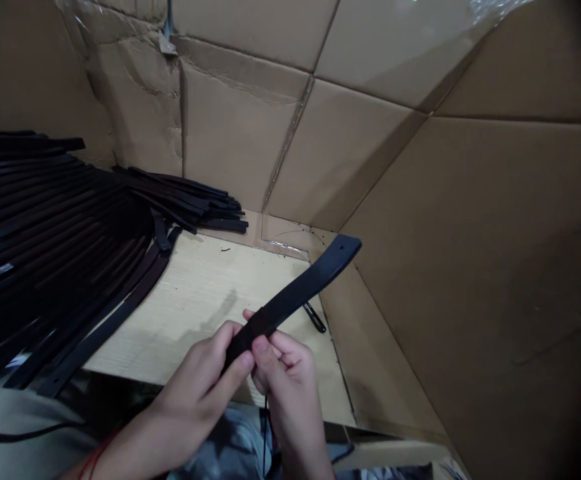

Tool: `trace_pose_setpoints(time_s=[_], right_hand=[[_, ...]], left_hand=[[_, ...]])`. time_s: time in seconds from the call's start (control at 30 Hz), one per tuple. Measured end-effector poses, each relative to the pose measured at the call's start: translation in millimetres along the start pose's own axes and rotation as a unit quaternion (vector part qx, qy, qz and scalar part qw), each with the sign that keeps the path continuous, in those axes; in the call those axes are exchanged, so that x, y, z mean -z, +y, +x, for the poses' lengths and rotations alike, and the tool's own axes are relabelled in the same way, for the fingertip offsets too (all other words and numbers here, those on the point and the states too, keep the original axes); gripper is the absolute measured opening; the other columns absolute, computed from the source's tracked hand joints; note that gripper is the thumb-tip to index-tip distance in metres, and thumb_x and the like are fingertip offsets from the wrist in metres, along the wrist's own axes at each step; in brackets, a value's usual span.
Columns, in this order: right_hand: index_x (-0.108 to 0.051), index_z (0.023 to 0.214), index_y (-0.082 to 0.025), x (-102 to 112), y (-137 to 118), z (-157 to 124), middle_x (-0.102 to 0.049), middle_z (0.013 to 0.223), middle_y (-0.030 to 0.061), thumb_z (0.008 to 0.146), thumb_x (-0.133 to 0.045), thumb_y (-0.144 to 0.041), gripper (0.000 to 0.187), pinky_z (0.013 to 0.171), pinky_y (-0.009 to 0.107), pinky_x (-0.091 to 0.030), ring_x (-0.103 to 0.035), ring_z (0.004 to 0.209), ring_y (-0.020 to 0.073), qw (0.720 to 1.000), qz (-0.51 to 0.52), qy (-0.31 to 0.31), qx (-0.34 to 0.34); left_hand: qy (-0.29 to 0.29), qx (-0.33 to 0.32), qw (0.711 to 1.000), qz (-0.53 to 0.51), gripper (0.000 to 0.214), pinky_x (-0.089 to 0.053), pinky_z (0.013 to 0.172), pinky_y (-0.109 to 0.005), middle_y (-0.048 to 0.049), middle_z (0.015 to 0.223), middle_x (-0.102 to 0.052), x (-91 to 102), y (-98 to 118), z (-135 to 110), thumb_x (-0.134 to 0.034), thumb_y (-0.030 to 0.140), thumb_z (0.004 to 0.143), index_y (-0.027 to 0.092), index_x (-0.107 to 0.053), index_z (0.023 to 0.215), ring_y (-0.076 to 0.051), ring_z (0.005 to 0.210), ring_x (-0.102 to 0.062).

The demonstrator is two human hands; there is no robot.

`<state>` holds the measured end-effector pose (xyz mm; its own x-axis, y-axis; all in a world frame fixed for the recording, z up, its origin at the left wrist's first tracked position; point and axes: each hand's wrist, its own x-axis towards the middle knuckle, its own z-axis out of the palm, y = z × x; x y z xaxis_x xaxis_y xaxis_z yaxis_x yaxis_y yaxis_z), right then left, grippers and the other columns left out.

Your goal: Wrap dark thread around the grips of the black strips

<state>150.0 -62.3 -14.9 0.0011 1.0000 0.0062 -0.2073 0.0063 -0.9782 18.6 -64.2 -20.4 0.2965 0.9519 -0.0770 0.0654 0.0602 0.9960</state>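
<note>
1. Left hand (197,390) and right hand (287,380): both closed in a narrow pinch on a dark leather strap (295,297), side by side around its middle section, with the near end hidden in the grip.
2. Good handling: a short span between the hands, for control without kinking the leather; even pressure from both sides; the free end kept away from the neighbouring walls.
3. Position of the strap: in the hands, above a pale wooden board (185,320), angled up and away toward the far corner, apparently clear of the board.
4. Look of the strap: flat, matt, black or very dark brown, with a gentle bend and a small punched hole (341,248) near the free end.
5. Nearby: a fanned stack of similar straps (45,220) at the left, a smaller bundle of straps (185,200) by the corner, and a small slotted black piece (314,317) on the board below the strap. Cardboard walls (470,267) around the board. A thin dark cord (265,427) below the hands.
</note>
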Motion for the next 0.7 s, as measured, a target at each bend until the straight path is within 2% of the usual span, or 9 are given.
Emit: trace_pose_setpoints(time_s=[0.03,0.1,0.17,0.23,0.33,0.47,0.53,0.57,0.7], right_hand=[[-0.073,0.099,-0.011,3.1,1.4,0.6,-0.024,0.049,-0.0094,0.080,-0.072,-0.046,0.040,0.041,0.020,-0.011,-0.015,0.046,0.0060,0.999,0.024,-0.017,-0.015],[-0.073,0.104,-0.012,8.1,4.4,1.3,-0.027,0.046,-0.0101,0.077,-0.075,-0.046,0.043,0.040,0.020,-0.010,-0.014,0.044,0.0049,0.997,0.056,-0.037,-0.028],[-0.075,0.095,-0.012,10.4,6.4,1.2,-0.038,0.046,-0.0077,0.076,-0.076,-0.045,0.038,0.040,0.019,-0.010,-0.016,0.042,0.0037,0.997,0.057,-0.043,-0.029],[-0.073,0.079,-0.011,9.8,6.1,-0.1,-0.052,0.050,-0.0022,0.078,-0.074,-0.046,0.035,0.039,0.018,-0.012,-0.023,0.041,0.0032,0.998,0.038,-0.042,-0.030],[-0.067,0.064,-0.012,5.1,0.5,-3.9,-0.059,0.052,0.0014,0.080,-0.072,-0.044,0.036,0.039,0.017,-0.020,-0.036,0.041,0.0048,1.000,0.002,-0.023,-0.014],[-0.062,0.057,-0.014,-0.7,-9.5,-8.9,-0.061,0.050,0.0017,0.086,-0.066,-0.041,0.040,0.042,0.018,-0.031,-0.047,0.042,0.0077,0.995,-0.082,0.011,0.051],[-0.059,0.055,-0.014,-1.6,-11.6,-9.9,-0.059,0.048,0.0009,0.087,-0.064,-0.041,0.042,0.041,0.018,-0.033,-0.048,0.041,0.0084,0.992,-0.111,0.015,0.057],[-0.058,0.053,-0.015,-1.9,-11.6,-9.9,-0.057,0.046,0.0002,0.087,-0.063,-0.041,0.043,0.040,0.019,-0.033,-0.048,0.040,0.0086,0.991,-0.117,0.021,0.057],[-0.055,0.056,-0.018,-4.5,-6.7,-8.3,-0.057,0.043,0.0000,0.089,-0.059,-0.045,0.043,0.036,0.021,-0.037,-0.054,0.037,0.0131,0.995,-0.099,0.017,0.028]], left_hand=[[-0.034,0.020,0.997,-0.068,0.037,-0.036,0.045,-0.020,0.0040,0.068,-0.049,2.4,0.5,0.8,-0.054,0.055,0.087,0.021,-0.054,0.103,-0.009,0.048,-0.045],[-0.122,0.067,0.969,-0.203,0.041,-0.024,0.036,-0.016,0.0079,0.061,-0.040,6.5,0.3,3.6,-0.055,0.059,0.085,0.019,-0.051,0.094,-0.003,0.038,-0.033],[-0.209,0.089,0.926,-0.301,0.039,-0.018,0.032,-0.014,0.0087,0.057,-0.037,8.8,-2.0,7.6,-0.053,0.056,0.088,0.018,-0.049,0.083,-0.001,0.033,-0.029],[-0.284,0.076,0.882,-0.369,0.038,-0.014,0.029,-0.014,0.0093,0.053,-0.034,9.4,-7.0,12.5,-0.048,0.053,0.091,0.018,-0.047,0.079,-0.001,0.029,-0.026],[-0.351,0.064,0.824,-0.441,0.036,-0.013,0.027,-0.014,0.0101,0.051,-0.030,9.5,-18.4,18.8,-0.046,0.052,0.093,0.017,-0.050,0.084,-0.002,0.027,-0.023],[-0.388,0.134,0.774,-0.482,0.037,-0.017,0.028,-0.015,0.0088,0.052,-0.034,13.6,-31.3,22.6,-0.046,0.052,0.092,0.016,-0.054,0.090,-0.003,0.029,-0.025],[-0.394,0.170,0.774,-0.466,0.043,-0.023,0.031,-0.016,0.0065,0.052,-0.040,16.6,-32.4,23.0,-0.043,0.055,0.092,0.015,-0.057,0.092,-0.006,0.032,-0.036],[-0.384,0.178,0.788,-0.446,0.047,-0.027,0.034,-0.016,0.0047,0.052,-0.043,17.7,-31.2,23.0,-0.041,0.056,0.092,0.013,-0.058,0.091,-0.007,0.035,-0.042],[-0.282,0.136,0.905,-0.288,0.061,-0.038,0.044,-0.018,-0.0031,0.055,-0.055,17.2,-18.5,21.3,-0.028,0.058,0.095,0.011,-0.059,0.073,-0.009,0.045,-0.051]])
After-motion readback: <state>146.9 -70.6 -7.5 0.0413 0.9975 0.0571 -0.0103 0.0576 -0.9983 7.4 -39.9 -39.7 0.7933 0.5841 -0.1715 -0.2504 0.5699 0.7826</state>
